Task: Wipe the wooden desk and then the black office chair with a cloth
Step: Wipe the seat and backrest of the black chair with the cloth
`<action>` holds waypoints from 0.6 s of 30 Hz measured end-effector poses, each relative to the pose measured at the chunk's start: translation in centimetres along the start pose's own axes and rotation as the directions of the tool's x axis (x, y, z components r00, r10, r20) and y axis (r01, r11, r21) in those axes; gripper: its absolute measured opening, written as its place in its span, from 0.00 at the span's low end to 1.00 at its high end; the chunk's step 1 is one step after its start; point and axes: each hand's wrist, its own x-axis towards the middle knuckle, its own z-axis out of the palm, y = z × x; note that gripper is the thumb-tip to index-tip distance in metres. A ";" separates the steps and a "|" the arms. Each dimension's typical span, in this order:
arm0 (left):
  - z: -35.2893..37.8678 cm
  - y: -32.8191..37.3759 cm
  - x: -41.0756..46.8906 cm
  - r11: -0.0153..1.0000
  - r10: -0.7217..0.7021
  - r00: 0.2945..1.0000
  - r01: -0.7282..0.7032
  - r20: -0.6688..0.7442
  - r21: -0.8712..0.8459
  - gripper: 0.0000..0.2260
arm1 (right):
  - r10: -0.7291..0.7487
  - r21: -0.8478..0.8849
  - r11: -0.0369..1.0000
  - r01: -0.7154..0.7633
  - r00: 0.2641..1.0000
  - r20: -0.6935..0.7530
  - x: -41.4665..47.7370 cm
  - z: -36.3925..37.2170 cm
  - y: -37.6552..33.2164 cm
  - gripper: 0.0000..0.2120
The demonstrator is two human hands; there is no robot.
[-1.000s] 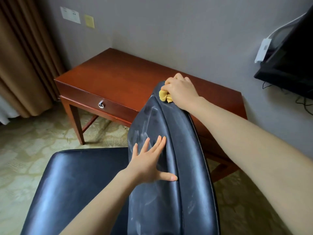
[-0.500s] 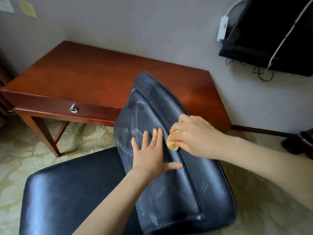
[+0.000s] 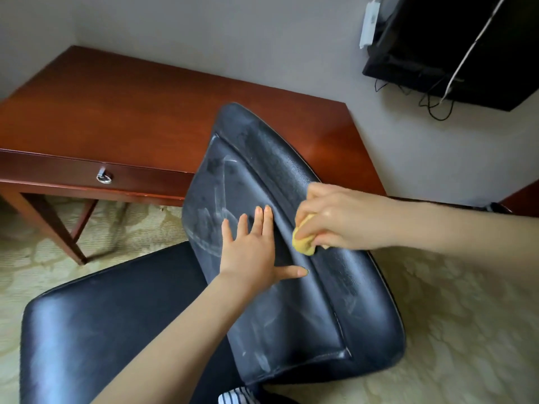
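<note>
The black office chair fills the lower middle of the head view, its backrest streaked with dust and its seat at the lower left. My left hand lies flat on the front of the backrest, fingers spread. My right hand is closed on a yellow cloth and presses it against the top edge of the backrest, just right of my left hand. Behind the chair stands the wooden desk, with a drawer and a metal ring pull.
A grey wall runs behind the desk. A black screen with white and black cables hangs at the upper right. Patterned beige carpet covers the floor around the chair. A striped piece of fabric shows at the bottom edge.
My right hand has slid the cloth down the backrest's top edge from its far end to beside my left hand. The view has swung right and closer. My left hand stays flat.
</note>
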 end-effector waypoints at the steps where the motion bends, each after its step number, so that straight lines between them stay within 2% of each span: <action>1: 0.1 0.0 0.0 1.000 0.007 1.000 -0.007 -0.004 -0.003 0.56 | 0.004 -0.041 0.999 -0.004 1.000 -0.005 1.3 -0.2 0.8 0.06; 9: 0.5 -0.3 0.0 0.999 -0.005 0.999 0.004 -0.034 -0.033 0.56 | 0.105 -0.357 0.925 -0.128 0.991 -0.083 14.5 -3.4 6.9 0.10; 14: 0.7 -0.2 0.1 0.999 -0.032 0.999 0.031 -0.040 -0.037 0.56 | 0.207 -0.402 0.873 -0.276 0.956 -0.207 21.5 -4.5 8.2 0.12; 18: 0.9 -0.3 0.2 0.996 -0.056 0.998 0.054 -0.030 -0.067 0.57 | 0.280 -0.338 0.864 -0.373 0.914 -0.294 23.0 -4.0 8.4 0.13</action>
